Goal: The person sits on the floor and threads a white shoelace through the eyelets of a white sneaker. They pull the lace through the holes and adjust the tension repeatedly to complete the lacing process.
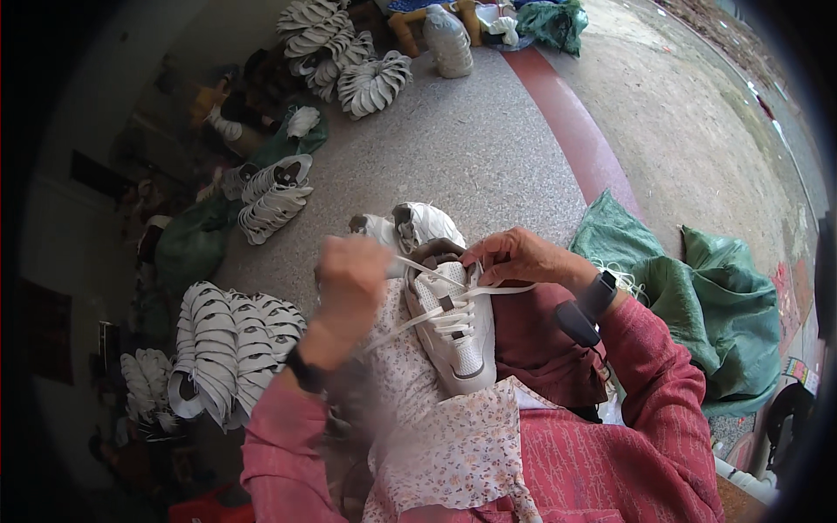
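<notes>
A white sneaker (456, 336) with a brown lining lies on my lap, toe toward me, over a floral apron (453, 440). White shoelace (427, 268) crosses its tongue and is threaded through the lower eyelets. My left hand (353, 283), blurred by motion, is closed at the shoe's left, with a stretch of lace running into it. At the top right of the shoe opening, my right hand (523, 260) pinches the collar edge by the upper eyelets. A loose lace end sticks out below those fingers. What the fingertips cover is hidden.
Two white sneakers (427, 225) stand just beyond my lap. Nested rows of white shoe uppers (231, 349) lie at left, with more stacks (375, 84) farther off. Green sacks (724, 314) slump at right, near loose white laces (621, 277). A plastic jug (448, 44) stands far ahead.
</notes>
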Tool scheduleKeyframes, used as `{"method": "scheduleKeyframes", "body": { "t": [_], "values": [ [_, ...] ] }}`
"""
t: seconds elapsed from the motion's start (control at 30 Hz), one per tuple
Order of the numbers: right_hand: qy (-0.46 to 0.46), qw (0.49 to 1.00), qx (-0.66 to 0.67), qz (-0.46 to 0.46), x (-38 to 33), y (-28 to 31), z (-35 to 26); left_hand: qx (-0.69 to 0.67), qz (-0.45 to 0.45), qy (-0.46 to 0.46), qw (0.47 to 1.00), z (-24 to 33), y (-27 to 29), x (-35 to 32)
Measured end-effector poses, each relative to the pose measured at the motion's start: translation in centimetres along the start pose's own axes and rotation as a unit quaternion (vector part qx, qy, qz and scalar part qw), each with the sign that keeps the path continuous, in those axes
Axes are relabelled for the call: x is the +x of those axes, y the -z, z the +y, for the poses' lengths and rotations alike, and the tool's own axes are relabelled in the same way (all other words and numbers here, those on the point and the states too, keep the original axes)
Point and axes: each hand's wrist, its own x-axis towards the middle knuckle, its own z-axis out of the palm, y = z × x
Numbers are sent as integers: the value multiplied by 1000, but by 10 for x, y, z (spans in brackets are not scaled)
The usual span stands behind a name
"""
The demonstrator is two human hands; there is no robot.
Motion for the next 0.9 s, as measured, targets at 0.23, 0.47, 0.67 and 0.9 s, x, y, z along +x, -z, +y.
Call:
{"method": "scheduleKeyframes", "body": {
  "t": [0.23, 0.47, 0.67, 0.9],
  "values": [
    [9, 1000, -22, -17, 0, -1, -9, 289, 61, 230, 927, -154, 106, -67],
    [127, 985, -40, 109, -7, -17, -11, -202, -9, 411, 889, -35, 60, -87],
    [113, 983, -137, 42, -10, -27, -33, -272, -59, 238, 931, 25, 33, -64],
    [92, 974, -207, -12, 3, -22, -45, -325, -58, 118, 936, 30, -14, -30]
  ]
}}
